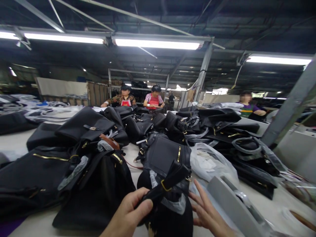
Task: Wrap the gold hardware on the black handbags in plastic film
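Observation:
A black handbag (168, 158) with gold fittings stands right in front of me on the white table (29, 225). My left hand (129, 212) is closed around its black strap (170, 179), thumb on top, near a gold ring. My right hand (206, 214) is open, fingers spread, beside the bag's lower right side. Whether it touches the bag I cannot tell.
Several more black handbags (81, 131) lie piled across the table, some with clear plastic wrapping (209, 161). A grey metal post (234, 207) slants at my right. Three people sit at the far end of the table (153, 98).

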A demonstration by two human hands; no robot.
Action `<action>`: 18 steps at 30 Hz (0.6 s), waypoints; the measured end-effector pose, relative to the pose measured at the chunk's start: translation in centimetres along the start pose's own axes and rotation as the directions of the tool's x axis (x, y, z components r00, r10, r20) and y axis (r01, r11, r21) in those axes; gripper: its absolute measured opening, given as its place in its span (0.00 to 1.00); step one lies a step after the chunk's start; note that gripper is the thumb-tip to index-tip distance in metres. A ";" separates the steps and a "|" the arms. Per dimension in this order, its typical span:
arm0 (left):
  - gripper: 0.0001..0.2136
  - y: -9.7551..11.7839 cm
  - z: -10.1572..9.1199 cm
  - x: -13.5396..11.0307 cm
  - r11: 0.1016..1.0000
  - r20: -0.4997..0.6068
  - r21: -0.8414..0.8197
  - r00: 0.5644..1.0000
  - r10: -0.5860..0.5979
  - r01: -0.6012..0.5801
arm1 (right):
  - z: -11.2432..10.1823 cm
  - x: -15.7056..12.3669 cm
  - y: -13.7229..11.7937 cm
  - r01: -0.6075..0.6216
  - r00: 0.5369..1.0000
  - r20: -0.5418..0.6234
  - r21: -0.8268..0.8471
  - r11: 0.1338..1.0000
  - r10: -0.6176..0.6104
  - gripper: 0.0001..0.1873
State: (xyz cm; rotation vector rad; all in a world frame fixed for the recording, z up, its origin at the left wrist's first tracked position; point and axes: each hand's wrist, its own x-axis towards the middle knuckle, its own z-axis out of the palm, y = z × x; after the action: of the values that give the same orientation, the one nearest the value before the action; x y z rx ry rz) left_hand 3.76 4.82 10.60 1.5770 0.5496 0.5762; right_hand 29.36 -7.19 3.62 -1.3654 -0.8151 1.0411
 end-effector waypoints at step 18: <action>0.16 5.4 1.5 10.6 0.824 -0.075 -0.557 0.981 -0.176 0.106 | 5.1 -2.9 4.3 -0.062 0.973 -0.220 0.048 0.997 0.071 0.57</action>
State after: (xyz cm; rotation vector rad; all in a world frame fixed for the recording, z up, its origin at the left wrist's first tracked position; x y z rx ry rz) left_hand 12.79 10.17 16.30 0.9454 0.5281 0.6521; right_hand 23.15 -8.31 0.04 -1.4520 -0.5830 0.9317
